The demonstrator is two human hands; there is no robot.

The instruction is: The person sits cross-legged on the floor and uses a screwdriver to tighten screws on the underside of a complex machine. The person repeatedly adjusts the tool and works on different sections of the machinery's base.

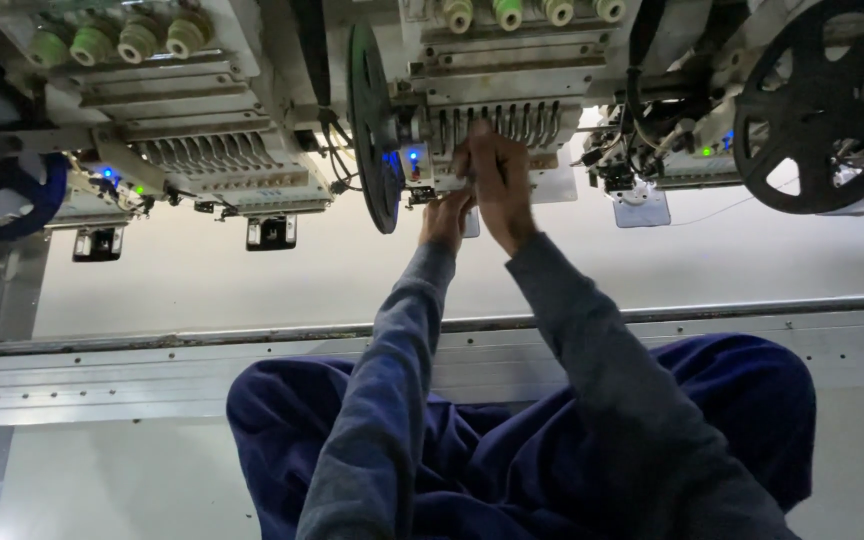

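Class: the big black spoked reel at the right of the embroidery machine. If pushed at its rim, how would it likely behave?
The reel is round and seems hub-mounted, so it would probably spin rather than slide. Its open spokes suggest it is light for its size. The thin rim looks stiff, perhaps plastic, though that is uncertain.

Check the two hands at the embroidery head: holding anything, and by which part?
Cannot be told. Both the left hand and right hand are raised to the needle row of the grey metal embroidery machine head; any held thread or tool is too small and blurred.
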